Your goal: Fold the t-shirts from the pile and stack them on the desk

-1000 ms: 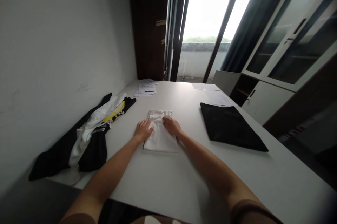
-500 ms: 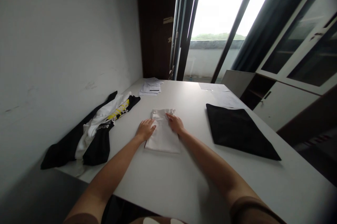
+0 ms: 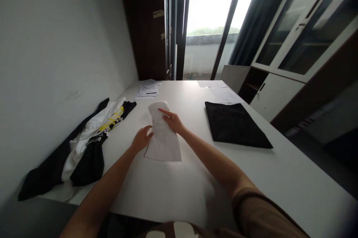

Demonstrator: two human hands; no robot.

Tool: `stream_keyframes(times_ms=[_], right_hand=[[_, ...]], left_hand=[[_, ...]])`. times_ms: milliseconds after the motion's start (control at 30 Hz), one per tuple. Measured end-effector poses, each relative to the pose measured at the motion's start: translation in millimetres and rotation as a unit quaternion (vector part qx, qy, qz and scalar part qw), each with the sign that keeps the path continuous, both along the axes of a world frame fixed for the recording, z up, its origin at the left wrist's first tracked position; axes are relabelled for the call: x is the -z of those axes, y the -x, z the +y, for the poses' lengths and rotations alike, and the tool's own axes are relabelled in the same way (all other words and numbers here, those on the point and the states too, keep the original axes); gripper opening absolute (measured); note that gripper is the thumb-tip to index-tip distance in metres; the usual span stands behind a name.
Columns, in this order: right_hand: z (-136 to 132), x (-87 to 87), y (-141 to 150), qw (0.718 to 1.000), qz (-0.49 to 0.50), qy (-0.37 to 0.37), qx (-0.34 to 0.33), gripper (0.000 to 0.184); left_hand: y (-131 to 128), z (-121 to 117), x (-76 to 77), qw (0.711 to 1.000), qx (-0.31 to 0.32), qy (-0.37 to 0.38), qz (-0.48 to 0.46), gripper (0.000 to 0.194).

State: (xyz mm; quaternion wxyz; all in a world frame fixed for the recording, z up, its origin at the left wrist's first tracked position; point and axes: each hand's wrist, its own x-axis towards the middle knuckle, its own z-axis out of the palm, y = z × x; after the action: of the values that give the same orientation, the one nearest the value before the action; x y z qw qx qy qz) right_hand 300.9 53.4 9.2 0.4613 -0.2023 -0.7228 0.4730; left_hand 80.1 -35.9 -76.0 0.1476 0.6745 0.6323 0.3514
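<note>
A folded white garment (image 3: 162, 137) is raised off the white table (image 3: 195, 178) at its far end, while its near edge rests on the tabletop. My left hand (image 3: 142, 138) grips its left side with the fingers curled under the cloth. My right hand (image 3: 172, 120) holds the upper right part, thumb and fingers closed on the fabric. Both forearms reach in from the bottom of the view.
A heap of black, white and yellow clothes (image 3: 84, 145) lies along the wall at the left. A folded black garment (image 3: 233, 124) lies at the right. Papers (image 3: 148, 91) sit at the far end, more sheets (image 3: 216, 91) beside them. A cabinet (image 3: 282, 66) stands at right.
The white garment lay flat under both palms before. Now both hands have closed on it and its far end is lifted off the table.
</note>
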Motion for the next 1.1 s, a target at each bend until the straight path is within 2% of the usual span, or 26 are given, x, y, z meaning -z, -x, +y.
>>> stream_keyframes(times_ms=[67,100,200,300,400,600,767,1000,1100], right_hand=[[-8.5,-15.5,-3.2,0.999,0.029,0.025,-0.024,0.054],[-12.4,-22.9,-5.5,0.998,0.038,0.034,-0.032,0.055],[-21.6,-41.8,-14.9,0.996,0.051,0.044,-0.05,0.058],[-25.9,-55.4,-29.8,0.995,0.052,0.056,-0.058,0.059],[-24.2,-64.6,-52.5,0.994,0.055,0.077,-0.05,0.061],[-8.6,-74.6,-112.7,0.994,0.053,0.09,0.005,0.065],[-0.6,-82.1,-160.5,0.992,0.053,0.102,0.058,0.068],[3.6,-93.0,-218.3,0.987,0.034,0.089,0.133,0.068],[27.2,-98.6,-246.7,0.983,0.02,0.062,0.17,0.066]], left_hand=[[-6.4,4.1,-5.6,0.992,0.01,0.024,-0.127,0.054],[-11.1,7.0,-9.9,0.977,0.028,0.04,-0.208,0.059],[-29.7,17.8,-25.8,0.894,0.114,0.103,-0.422,0.065],[-50.6,29.1,-38.8,0.818,0.148,0.158,-0.533,0.056],[-71.9,39.7,-44.9,0.775,0.147,0.176,-0.589,0.05],[-120.3,60.5,-55.9,0.734,0.201,0.164,-0.627,0.052],[-164.1,82.4,-78.3,0.693,0.234,0.134,-0.669,0.048],[-224.3,120.3,-110.8,0.666,0.254,0.119,-0.691,0.044],[-246.4,138.4,-116.4,0.68,0.245,0.129,-0.679,0.044]])
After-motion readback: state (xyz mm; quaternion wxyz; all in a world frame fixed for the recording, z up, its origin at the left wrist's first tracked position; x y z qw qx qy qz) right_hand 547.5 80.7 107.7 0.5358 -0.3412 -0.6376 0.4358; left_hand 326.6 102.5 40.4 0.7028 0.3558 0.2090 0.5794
